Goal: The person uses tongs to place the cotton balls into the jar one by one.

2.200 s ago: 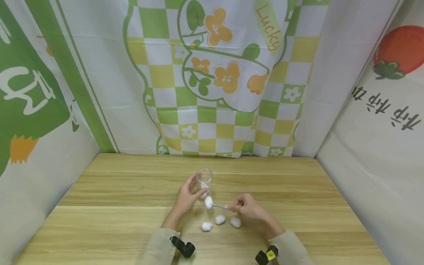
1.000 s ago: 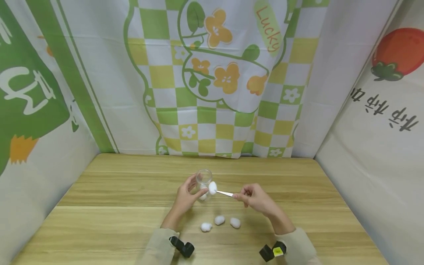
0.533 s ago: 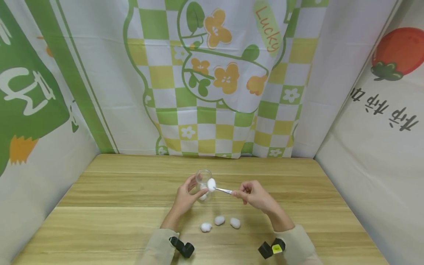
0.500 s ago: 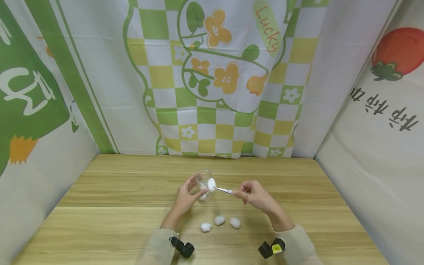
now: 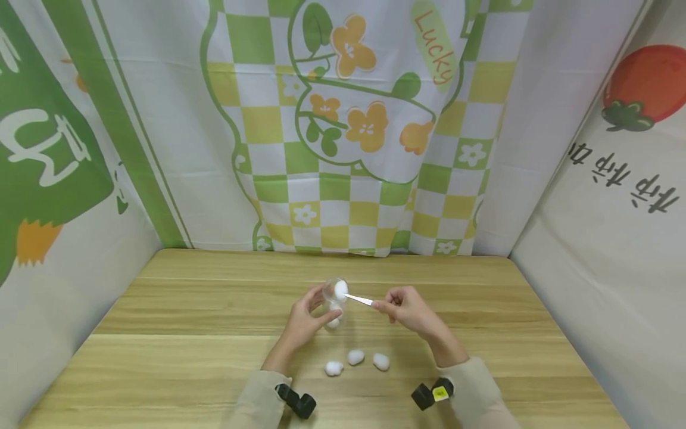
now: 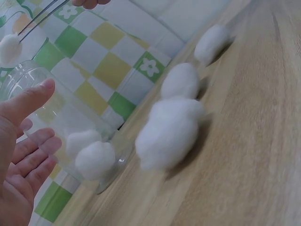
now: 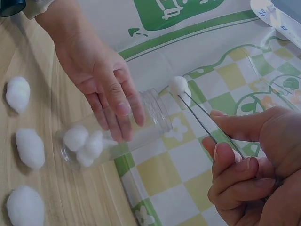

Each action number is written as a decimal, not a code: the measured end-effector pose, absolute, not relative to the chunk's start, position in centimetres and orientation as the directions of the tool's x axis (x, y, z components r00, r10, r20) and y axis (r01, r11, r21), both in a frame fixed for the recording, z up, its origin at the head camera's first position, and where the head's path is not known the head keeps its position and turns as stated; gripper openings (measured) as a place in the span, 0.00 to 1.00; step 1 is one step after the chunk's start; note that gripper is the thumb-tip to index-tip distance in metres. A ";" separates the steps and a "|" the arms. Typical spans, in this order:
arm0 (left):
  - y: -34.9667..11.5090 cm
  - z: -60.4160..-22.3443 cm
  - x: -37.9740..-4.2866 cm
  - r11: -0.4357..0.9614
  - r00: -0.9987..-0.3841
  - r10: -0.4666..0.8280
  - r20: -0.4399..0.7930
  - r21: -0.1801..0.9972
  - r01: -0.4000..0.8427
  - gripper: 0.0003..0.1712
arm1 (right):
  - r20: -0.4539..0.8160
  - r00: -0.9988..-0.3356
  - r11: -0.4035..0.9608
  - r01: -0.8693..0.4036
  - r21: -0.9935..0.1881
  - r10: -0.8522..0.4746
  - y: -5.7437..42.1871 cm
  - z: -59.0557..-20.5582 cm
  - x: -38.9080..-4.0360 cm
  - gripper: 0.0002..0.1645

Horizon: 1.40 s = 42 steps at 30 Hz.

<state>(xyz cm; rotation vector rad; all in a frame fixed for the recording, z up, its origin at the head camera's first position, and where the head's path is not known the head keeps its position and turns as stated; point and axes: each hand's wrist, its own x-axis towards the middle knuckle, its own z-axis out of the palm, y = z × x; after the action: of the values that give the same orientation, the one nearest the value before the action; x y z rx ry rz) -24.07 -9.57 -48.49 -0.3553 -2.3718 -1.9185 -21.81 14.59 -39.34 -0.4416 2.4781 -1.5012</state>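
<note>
My left hand (image 5: 302, 325) grips a clear jar (image 7: 153, 115), thumb on the near side and fingers behind. The jar's mouth faces up, with no lid on it. A few white cotton balls (image 7: 75, 137) lie at its bottom. My right hand (image 5: 409, 308) pinches metal tweezers (image 5: 359, 300) between thumb and fingers. Their tips clasp one cotton ball (image 7: 179, 86). In the head view this ball overlaps the jar's mouth; the right wrist view shows it just beyond the rim.
Three loose cotton balls, one at the left (image 5: 334, 368), a middle one (image 5: 356, 357) and one at the right (image 5: 382, 361), lie in front of the jar on the wooden table (image 5: 187, 369). A checked curtain (image 5: 334, 196) hangs behind.
My right hand has raised the tweezers and cotton ball from low beside the jar to its mouth. The jar has shifted slightly right in my left hand. The loose cotton balls have stayed put.
</note>
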 end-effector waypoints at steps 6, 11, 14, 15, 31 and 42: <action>-9.6 -48.6 -24.1 0.177 -0.971 0.128 0.203 0.958 0.224 0.37 | -0.032 -0.938 0.446 -0.133 -0.885 -0.344 14.2 -39.5 -22.1 0.18; -9.7 -48.5 -24.1 0.172 -0.968 0.138 0.208 0.958 0.230 0.37 | -0.033 -0.943 0.447 -0.126 -0.885 -0.331 14.0 -39.7 -22.4 0.17; -9.7 -48.6 -24.1 0.184 -0.970 0.142 0.198 0.957 0.222 0.37 | -0.036 -0.946 0.449 -0.119 -0.886 -0.323 13.8 -39.8 -22.5 0.16; -9.7 -48.6 -24.1 0.185 -0.971 0.142 0.195 0.958 0.219 0.38 | -0.037 -0.947 0.449 -0.117 -0.886 -0.320 13.8 -39.8 -22.6 0.16; -9.7 -48.7 -24.2 0.177 -0.970 0.151 0.189 0.961 0.214 0.37 | -0.057 -0.954 0.447 -0.085 -0.891 -0.295 13.7 -40.4 -22.8 0.17; -9.7 -48.7 -24.1 0.173 -0.969 0.173 0.177 0.963 0.207 0.39 | -0.086 -0.957 0.438 -0.046 -0.898 -0.276 13.8 -40.1 -22.4 0.16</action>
<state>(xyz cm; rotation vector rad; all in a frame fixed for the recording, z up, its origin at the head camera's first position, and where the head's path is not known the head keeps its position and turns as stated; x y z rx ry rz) -24.09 -9.74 -48.69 -0.3868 -2.3858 -1.9651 -22.35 13.82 -40.10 -0.2812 2.4703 -1.5314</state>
